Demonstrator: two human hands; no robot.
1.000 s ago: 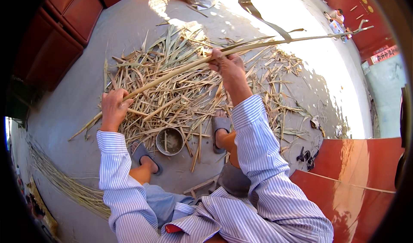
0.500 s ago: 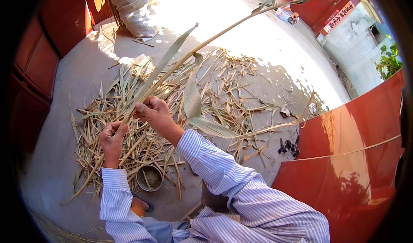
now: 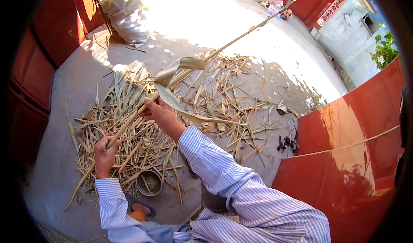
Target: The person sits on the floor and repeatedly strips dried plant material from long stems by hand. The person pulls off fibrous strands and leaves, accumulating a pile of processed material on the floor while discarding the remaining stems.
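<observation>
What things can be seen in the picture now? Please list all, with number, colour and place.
Long stalk: one, tan, between both hands
Leaves: at least two, grey-green, on the stalk
Dry strips: many, tan and greenish, on the floor
Floor: one, grey, beneath
Bowl: one, metallic grey, near the feet
Sack: one, whitish, upper left
Dark red panels: several, left
Bright red panels: at least two, right
Black item: one cluster, floor, right
Plant: one, green, upper right
Wall: one, pale grey, upper right
Banner: one, red, upper right
Another person: one, far top
Sandal: at least one, grey, lower left
Striped sleeves: two, blue-white, below
Left hand: one, lower stalk
Right hand: one, farther up
</observation>
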